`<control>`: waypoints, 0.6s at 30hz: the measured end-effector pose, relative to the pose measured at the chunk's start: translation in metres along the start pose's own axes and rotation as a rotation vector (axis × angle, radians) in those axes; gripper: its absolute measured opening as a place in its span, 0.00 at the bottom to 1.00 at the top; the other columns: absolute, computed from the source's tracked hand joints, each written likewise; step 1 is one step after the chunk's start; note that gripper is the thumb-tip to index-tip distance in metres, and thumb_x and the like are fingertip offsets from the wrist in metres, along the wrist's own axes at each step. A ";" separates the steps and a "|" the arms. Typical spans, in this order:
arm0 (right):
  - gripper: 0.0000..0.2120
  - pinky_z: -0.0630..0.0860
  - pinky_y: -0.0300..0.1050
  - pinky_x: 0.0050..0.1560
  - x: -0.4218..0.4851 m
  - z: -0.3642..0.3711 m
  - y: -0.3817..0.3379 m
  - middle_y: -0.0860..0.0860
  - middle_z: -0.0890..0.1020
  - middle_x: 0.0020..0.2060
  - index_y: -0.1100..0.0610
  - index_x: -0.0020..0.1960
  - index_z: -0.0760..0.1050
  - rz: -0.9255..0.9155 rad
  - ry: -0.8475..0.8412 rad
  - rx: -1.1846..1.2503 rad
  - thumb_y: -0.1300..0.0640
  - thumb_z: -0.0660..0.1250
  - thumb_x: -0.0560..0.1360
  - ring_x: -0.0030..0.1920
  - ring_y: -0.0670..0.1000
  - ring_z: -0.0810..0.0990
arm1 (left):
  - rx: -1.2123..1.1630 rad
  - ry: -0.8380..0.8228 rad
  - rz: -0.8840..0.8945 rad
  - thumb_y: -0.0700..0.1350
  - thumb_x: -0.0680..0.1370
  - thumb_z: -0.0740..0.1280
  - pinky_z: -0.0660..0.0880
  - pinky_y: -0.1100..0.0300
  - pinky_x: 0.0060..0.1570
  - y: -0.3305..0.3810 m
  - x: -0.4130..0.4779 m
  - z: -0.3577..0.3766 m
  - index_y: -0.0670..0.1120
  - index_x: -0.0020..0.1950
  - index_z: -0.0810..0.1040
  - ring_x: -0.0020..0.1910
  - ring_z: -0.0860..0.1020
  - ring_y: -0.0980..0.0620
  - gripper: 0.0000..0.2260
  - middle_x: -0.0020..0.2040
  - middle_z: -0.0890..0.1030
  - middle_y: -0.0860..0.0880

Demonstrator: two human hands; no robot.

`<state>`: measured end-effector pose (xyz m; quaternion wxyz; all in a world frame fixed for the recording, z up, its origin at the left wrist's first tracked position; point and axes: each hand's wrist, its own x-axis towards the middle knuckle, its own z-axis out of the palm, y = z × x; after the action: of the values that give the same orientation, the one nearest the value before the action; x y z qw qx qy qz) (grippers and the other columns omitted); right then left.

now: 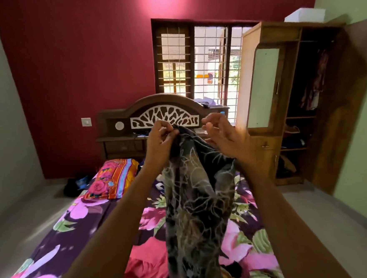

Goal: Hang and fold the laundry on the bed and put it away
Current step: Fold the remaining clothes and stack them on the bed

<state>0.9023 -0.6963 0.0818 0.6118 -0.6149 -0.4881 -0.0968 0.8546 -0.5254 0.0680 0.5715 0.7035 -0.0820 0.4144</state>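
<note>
A dark garment with a pale leaf print (195, 203) hangs in front of me above the bed (60, 230). My left hand (160, 140) pinches its top edge and holds it up. My right hand (223, 134) is just right of that edge, fingers loosely curled, with the cloth draped against its wrist; it holds nothing that I can see. A pink garment (147, 260) lies on the floral sheet under the hanging cloth.
A bright patterned pillow (111, 180) lies near the headboard (163, 116). An open wooden wardrobe (293, 100) with hanging clothes and shelves stands at the right. Behind the bed is a barred window (212, 61). A dark bag (75, 185) sits on the floor at left.
</note>
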 end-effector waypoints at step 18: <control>0.21 0.79 0.61 0.50 -0.018 -0.051 0.000 0.60 0.82 0.49 0.60 0.56 0.71 0.210 0.002 0.025 0.62 0.74 0.67 0.50 0.60 0.83 | -0.219 0.217 -0.182 0.37 0.81 0.55 0.76 0.60 0.40 0.007 0.026 -0.039 0.51 0.49 0.72 0.42 0.77 0.54 0.10 0.46 0.77 0.49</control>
<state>0.9173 -0.7486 0.0809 0.6269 -0.6547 -0.4215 -0.0266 0.8483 -0.4845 0.0913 0.6855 0.5925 -0.0006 0.4231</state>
